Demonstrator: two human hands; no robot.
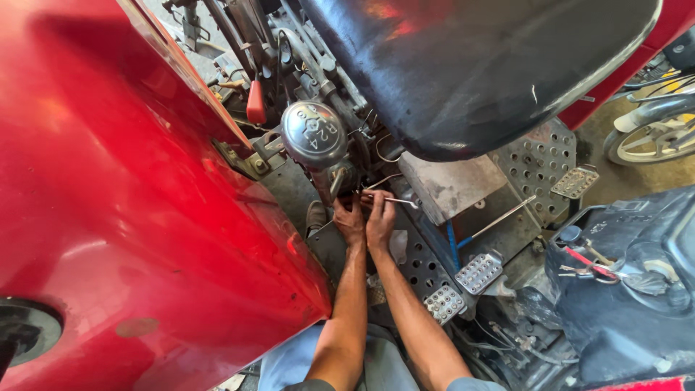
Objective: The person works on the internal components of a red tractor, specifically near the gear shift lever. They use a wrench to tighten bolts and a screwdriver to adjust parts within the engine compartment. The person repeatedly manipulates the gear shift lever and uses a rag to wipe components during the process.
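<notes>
down below the black seat (478, 72), both hands meet at the base of the gear lever (313, 134). the left hand (350, 221) presses its fingers against the metal there; the right hand (381, 217) is closed on a thin wrench (394, 198), beside the red fender (123, 203).

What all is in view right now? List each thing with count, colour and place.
fender: one, red, left
seat: one, black, top centre
gear knob: one, silver, centre, above the hands
lever handle: one, red, left of the knob
thin metal tool: one, silver, by the right hand
pedals: three, studded grey metal, right of the arms
footplate: one, perforated grey, below the seat
wheel: one, partly seen, far right
left hand: at the lever base
right hand: on the tool
</notes>
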